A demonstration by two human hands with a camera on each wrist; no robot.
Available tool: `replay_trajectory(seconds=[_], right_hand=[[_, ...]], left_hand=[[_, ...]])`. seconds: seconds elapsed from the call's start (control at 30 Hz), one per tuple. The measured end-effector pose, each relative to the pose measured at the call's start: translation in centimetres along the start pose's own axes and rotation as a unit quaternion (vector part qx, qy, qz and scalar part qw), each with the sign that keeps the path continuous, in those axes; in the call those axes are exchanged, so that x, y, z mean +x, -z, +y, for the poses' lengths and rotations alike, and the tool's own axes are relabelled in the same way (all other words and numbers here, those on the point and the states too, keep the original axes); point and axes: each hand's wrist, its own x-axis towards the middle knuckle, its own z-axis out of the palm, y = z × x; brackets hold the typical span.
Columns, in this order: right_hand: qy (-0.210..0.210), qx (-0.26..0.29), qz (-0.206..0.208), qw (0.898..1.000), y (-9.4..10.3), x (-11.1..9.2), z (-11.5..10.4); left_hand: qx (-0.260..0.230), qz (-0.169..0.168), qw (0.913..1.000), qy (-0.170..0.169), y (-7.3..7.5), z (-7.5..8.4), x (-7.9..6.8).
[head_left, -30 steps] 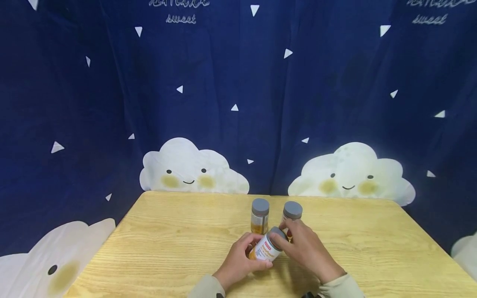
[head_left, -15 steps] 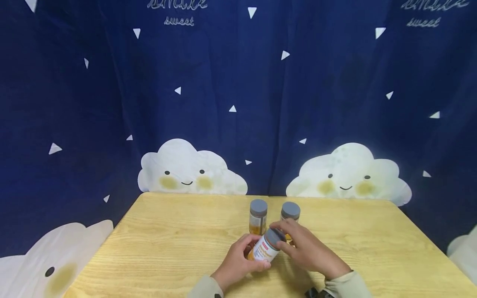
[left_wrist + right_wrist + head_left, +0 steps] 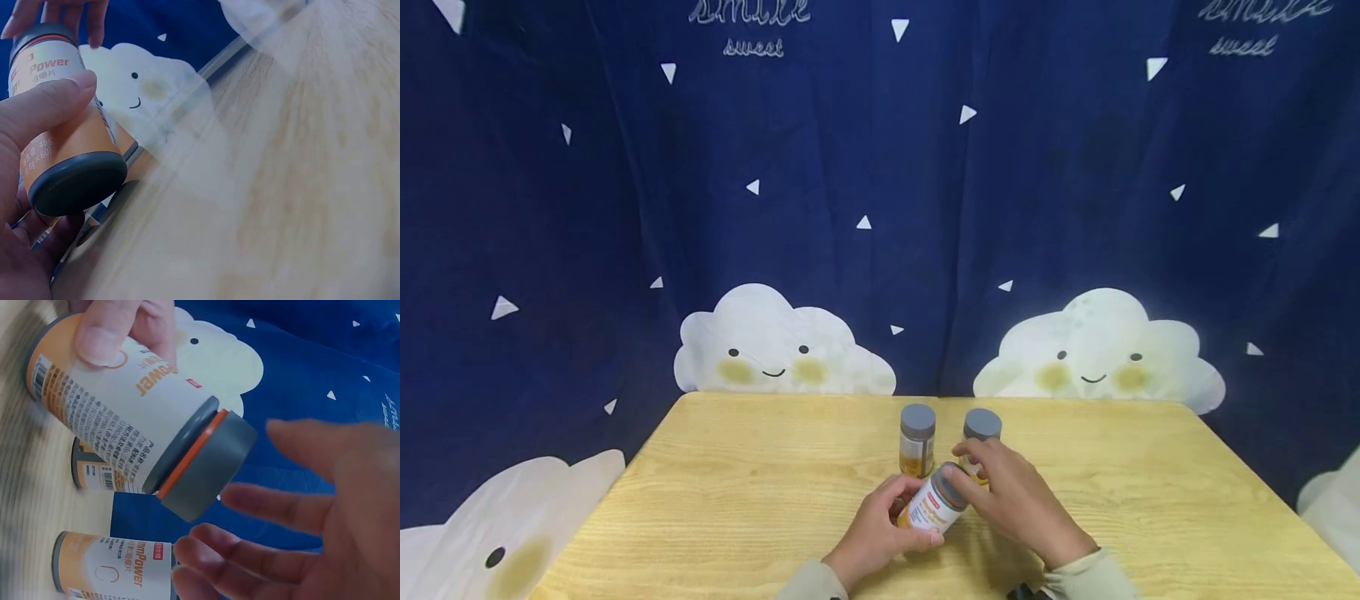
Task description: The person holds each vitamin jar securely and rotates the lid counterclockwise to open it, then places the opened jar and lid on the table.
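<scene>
Soft, even light brightens the table [image 3: 737, 483] in the head view, where the blue curtain [image 3: 808, 175] darkens toward the left and a blurred shadow falls beside the right hand [image 3: 1011, 496]. The left wrist view is dimmer and cool-toned, pale streaks of glare washing over a smeared tabletop, a ghostly haze veiling its far edge. In the right wrist view, under a bluish cast, larger print on the jar [image 3: 134, 394] reads clearly while finer lines soften; the nearby fingers [image 3: 281, 503] appear slightly out of focus.
</scene>
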Motion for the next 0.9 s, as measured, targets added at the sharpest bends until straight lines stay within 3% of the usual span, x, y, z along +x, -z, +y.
replay_trajectory(seconds=[0.17, 0.37, 0.6, 0.9], right_hand=[[-0.054, -0.038, 0.025, 0.997, -0.2, 0.4, -0.4], [-0.060, -0.041, 0.022, 0.997, -0.3, 0.5, -0.5], [-0.030, 0.004, -0.001, 1.000, -0.6, 0.0, 0.1], [0.033, 0.046, -0.049, 0.997, 0.1, 0.2, 0.6]], left_hand=[[-0.002, 0.007, 0.9999, -0.008, 0.0, 0.1, 0.1], [-0.004, 0.001, 0.9999, -0.014, 0.1, 0.2, 0.3], [-0.007, -0.001, 0.9999, -0.010, -0.3, -0.7, -0.1], [0.001, 0.001, 0.9999, -0.012, -0.3, -0.5, 0.1]])
